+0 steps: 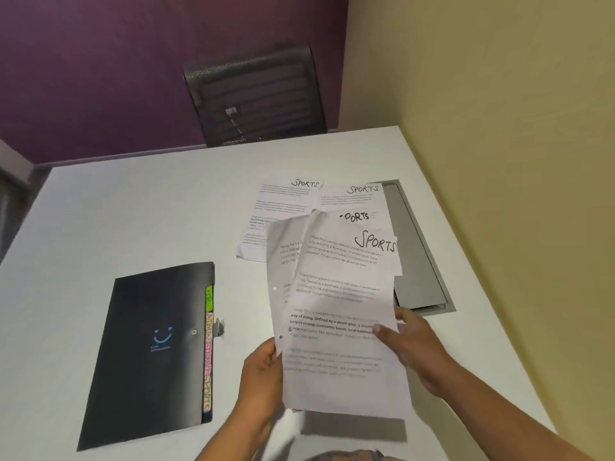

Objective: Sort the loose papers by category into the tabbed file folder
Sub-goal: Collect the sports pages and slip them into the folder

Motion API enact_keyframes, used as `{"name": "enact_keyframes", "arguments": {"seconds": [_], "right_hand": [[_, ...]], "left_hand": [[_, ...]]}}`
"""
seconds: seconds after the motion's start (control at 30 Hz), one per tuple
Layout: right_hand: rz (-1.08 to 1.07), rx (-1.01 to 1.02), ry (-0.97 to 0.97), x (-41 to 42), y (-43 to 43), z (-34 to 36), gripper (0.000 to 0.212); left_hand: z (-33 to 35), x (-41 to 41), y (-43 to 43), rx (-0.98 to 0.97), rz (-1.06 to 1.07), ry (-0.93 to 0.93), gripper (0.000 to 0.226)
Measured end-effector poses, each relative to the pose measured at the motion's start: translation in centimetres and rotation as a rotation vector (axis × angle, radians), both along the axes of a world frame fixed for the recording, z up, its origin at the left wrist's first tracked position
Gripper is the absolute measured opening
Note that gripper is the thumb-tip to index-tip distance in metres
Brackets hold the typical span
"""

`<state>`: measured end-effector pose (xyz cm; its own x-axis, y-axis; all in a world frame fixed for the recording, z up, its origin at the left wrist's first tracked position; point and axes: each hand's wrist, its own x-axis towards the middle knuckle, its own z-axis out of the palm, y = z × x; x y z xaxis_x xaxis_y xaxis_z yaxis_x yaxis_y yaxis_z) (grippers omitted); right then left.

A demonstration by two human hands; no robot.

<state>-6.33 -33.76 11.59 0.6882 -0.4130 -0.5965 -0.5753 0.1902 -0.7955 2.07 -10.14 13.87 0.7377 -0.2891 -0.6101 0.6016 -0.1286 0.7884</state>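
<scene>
Cut off at the bottom edge: both forearms and a scrap of patterned cloth, too little of it to identify. Left hand [263, 374] closed on the left edge of the held sheets [339, 327], thumb on the front, fingers hidden behind the paper. Right hand [412, 341] at the right edge of the same sheets, thumb pressed on the printed face, remaining fingers tucked behind and mostly out of sight. Held clear of the white table [133, 211], casting a shadow below; at least two pages, front one headed "SPORTS" in marker, body text too blurred to read apart from a few bold words. Left of the hands, flat and closed: black tabbed file folder [149, 354], blue smile logo on the cover, coloured tabs [208, 347] along its right edge, lettering partly legible at best. Further back, partly covered by the held pages: loose papers [299, 207] lying on the table, overlapping, each marked "SPORTS". Beside them to the right, a grey recessed panel [419, 261], half hidden. Beyond the far edge, a dark mesh chair back [256, 94] against the purple wall.
</scene>
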Motion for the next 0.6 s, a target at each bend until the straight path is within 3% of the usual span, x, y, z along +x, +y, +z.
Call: {"name": "enact_keyframes", "arguments": {"seconds": [0.07, 0.2, 0.33, 0.5, 0.6], "right_hand": [[0.017, -0.012, -0.001, 0.3, 0.2, -0.2, 0.05], [0.066, -0.071, -0.046, 0.9, 0.5, 0.1, 0.029], [0.042, -0.041, -0.057, 2.1, 1.0, 0.2, 0.027], [0.042, -0.034, -0.052, 4.0, 1.2, 0.5, 0.018], [0.038, 0.007, -0.037, 5.2, 0.9, 0.3, 0.022]], "left_hand": [[0.2, 0.6, 0.3, 0.01, -0.016, 0.012, 0.021], [0.6, 1.7, 0.8, 0.015, -0.002, 0.08, 0.039], [0.4, 2.2, 1.2, 0.011, -0.058, 0.021, 0.015], [-0.2, 3.5, 1.1, 0.003, -0.008, 0.025, 0.022], [-0.4, 4.5, 1.0, -0.01, 0.017, 0.022, 0.022]]}}
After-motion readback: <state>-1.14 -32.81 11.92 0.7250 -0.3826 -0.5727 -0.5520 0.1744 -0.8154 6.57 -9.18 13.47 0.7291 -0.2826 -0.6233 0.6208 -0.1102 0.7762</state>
